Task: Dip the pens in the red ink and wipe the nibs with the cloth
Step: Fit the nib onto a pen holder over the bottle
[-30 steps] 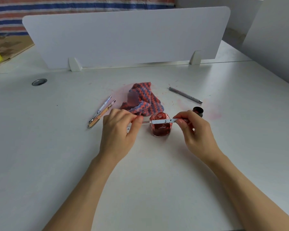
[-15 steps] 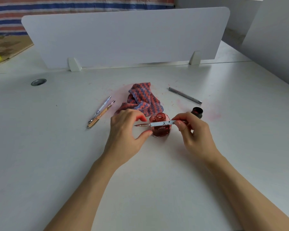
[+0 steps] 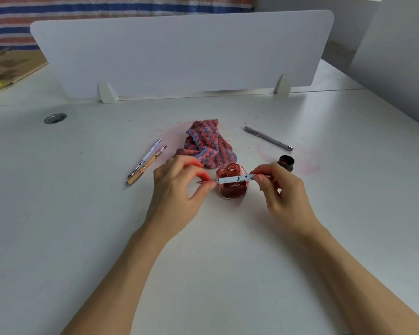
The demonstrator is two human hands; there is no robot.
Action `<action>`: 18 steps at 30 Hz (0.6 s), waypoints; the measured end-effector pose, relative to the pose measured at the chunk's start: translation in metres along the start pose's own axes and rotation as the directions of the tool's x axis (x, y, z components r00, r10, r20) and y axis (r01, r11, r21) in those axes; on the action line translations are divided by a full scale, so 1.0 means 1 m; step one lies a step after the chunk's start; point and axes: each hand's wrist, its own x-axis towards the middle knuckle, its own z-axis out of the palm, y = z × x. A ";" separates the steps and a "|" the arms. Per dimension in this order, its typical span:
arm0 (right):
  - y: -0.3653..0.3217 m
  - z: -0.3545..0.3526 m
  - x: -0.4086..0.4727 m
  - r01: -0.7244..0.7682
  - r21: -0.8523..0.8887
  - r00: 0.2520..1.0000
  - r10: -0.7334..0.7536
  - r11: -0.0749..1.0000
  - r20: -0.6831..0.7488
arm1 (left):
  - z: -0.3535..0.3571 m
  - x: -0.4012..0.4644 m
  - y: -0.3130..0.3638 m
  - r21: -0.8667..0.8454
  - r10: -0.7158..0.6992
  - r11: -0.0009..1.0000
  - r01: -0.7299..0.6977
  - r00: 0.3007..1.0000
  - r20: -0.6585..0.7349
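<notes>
Both hands are up at the squat, faceted glass bottle of red ink (image 3: 232, 181), our landmark, standing uncapped in mid-table. The right hand (image 3: 279, 189) pinches the tail of a slim white pen with dark speckles (image 3: 235, 178), held level across the front of the bottle, just below its mouth. The left hand (image 3: 179, 187) has thumb and forefinger closed on the pen's front end; the bare nib (image 3: 200, 182) pokes out to the left of them, so the pen looks uncapped and ready for a dip. Whether a cap hides in the left palm, I can't tell.

The round dark bottle cap (image 3: 286, 162) sits just right of the bottle, behind the right hand, parked out of the way. The crumpled pink-and-blue striped cloth (image 3: 207, 146) lies right behind the bottle, handy for the wipe. Two slim pens, one white, one tan (image 3: 146, 163), rest side by side well to the bottle's left; a grey metal pen (image 3: 267, 141) lies behind and to the right, beyond the cap.

Room to move? Plenty. The white table (image 3: 228, 262) is open on the near side of the bottle, and its edges are far off. The white divider panel (image 3: 179, 52) stands well behind. The tight spot is the bottle's narrow mouth: the nib needs to swing up and drop in straight, or it could nudge the bottle over.
</notes>
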 end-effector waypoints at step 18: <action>-0.001 0.001 -0.001 0.019 -0.001 1.000 -0.019 1.000 -0.009 | 0.002 -0.001 -0.002 -0.056 0.005 0.998 -0.001 0.998 0.069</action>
